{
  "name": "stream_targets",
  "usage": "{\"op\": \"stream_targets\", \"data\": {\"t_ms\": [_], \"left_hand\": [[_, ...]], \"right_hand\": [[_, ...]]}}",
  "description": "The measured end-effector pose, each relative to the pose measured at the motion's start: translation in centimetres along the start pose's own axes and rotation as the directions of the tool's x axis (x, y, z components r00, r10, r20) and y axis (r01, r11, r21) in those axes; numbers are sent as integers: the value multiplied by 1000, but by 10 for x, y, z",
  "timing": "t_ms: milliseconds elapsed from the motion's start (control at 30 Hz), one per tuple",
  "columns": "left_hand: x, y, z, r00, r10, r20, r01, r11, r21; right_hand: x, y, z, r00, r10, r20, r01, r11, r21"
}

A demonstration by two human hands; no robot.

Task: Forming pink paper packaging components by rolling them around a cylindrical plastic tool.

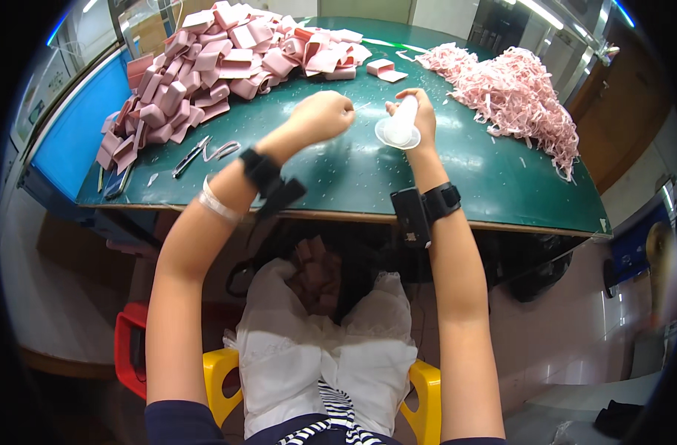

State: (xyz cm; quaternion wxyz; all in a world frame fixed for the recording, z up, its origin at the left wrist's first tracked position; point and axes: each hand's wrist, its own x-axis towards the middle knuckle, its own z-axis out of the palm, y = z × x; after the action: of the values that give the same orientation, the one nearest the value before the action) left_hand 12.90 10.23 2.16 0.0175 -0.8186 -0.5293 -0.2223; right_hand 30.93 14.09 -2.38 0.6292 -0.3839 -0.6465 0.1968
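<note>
— Gripping what, the right hand (416,111)?

— A white bottle (400,122), wide round base toward the camera, neck end hidden in the fingers. Fingers wrap it fully. It is held just above the green table (353,170), near the middle.

— And the left hand (323,115)?

— Curled into a fist close beside the bottle, not touching it. Cannot tell whether anything sits inside the fist.

— Wrists?

— Black bands on both, each carrying a small black box. A pale band on the left forearm too.

— Around them?

— Heap of pink folded pieces (205,67) at far left of the table. Tangle of pink strips (516,93) at far right, well apart from the hands. Scissors (205,152) near the left edge, below the heap. Two loose pink pieces (386,70) beyond the bottle.

— Below the table?

— White cloth on the lap, yellow chair (427,386), red stool (130,345) at left.
</note>
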Motion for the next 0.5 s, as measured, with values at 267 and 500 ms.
{"op": "stream_targets", "data": {"t_ms": [267,500], "left_hand": [[93,-95,58,943,-278,184,127,809,575],[98,-129,53,975,-45,-216,88,976,198]], "right_hand": [[-4,27,13,993,16,-114,-26,996,-90],[-5,-1,15,991,104,-81,-107,994,-33]]}}
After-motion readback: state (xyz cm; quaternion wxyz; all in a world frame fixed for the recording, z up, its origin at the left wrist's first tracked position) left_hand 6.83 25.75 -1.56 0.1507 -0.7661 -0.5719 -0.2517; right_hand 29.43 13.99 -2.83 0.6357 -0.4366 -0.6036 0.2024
